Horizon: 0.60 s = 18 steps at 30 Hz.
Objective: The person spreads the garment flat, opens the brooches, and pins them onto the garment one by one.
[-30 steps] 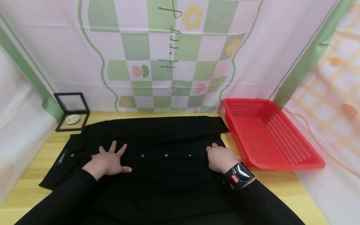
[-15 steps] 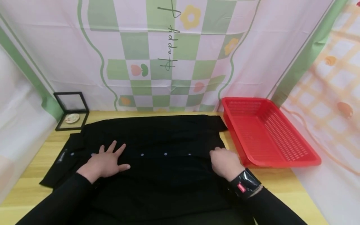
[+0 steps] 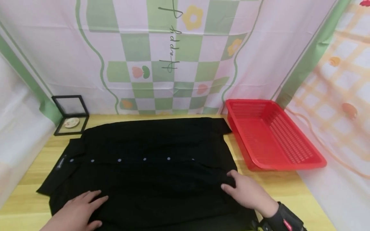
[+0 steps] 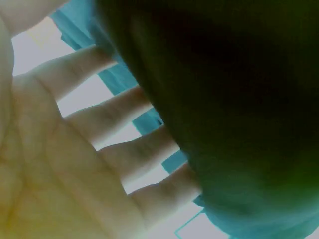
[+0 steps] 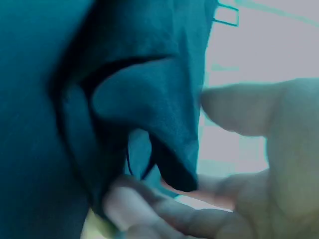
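A black short-sleeved shirt (image 3: 162,189) lies spread sideways, its collar to the left and a row of pale buttons across it. My left hand (image 3: 79,210) is over its near left part, fingers extended and relaxed. In the left wrist view the left palm (image 4: 65,149) faces the camera and dark cloth (image 4: 239,109) hides the fingertips. My right hand (image 3: 248,194) is at the shirt's hem on the right, thumb and forefinger apart. In the right wrist view a loose fold of the hem (image 5: 149,99) hangs between the right thumb (image 5: 239,107) and the curved lower fingers (image 5: 134,204).
A red plastic basket (image 3: 251,154) stands right of the shirt on the wooden table (image 3: 26,205). At the back left is an open black frame (image 3: 83,106) with a small round decorated piece (image 3: 71,122) in it. Patterned curtains (image 3: 162,73) enclose the table.
Both hands have drawn back toward me from the button row. The right hand has turned and moved to the near part of the hem, its thumb and forefinger now apart.
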Motion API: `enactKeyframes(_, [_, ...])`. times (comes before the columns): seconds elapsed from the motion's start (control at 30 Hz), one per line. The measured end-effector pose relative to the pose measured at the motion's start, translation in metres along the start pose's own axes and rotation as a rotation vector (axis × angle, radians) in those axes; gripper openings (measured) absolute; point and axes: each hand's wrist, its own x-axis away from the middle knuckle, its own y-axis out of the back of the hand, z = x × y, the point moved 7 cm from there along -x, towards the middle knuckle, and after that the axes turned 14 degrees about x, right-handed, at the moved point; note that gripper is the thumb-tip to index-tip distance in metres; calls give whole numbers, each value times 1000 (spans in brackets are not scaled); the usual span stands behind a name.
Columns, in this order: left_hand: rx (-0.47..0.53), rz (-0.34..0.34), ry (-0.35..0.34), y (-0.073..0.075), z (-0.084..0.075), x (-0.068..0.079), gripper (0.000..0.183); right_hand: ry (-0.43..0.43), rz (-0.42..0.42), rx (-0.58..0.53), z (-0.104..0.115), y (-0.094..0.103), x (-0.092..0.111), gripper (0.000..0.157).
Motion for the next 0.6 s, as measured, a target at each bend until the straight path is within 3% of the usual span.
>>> enactKeyframes(0.07, [33, 20, 19, -4, 4, 1, 64, -3, -62, -74, -2, 5, -8, 31])
enactKeyframes(0.13, [42, 28, 25, -5, 5, 0, 64, 18, -133, -60, -1, 10, -17, 23])
enactKeyframes(0.23, [25, 22, 12, -1, 3, -2, 60, 58, -201, 137, 5, 14, -34, 19])
enactKeyframes(0.37, [2, 15, 13, 3, -2, -5, 56, 134, -216, 363, 15, 12, -54, 30])
enactKeyframes(0.47, [-8, 22, 12, 1, -4, -5, 57, 162, -228, 412, 18, 12, -62, 13])
enactKeyframes(0.6, [-5, 25, -2, -3, -5, -4, 58, 123, -316, 388, 14, 22, -59, 15])
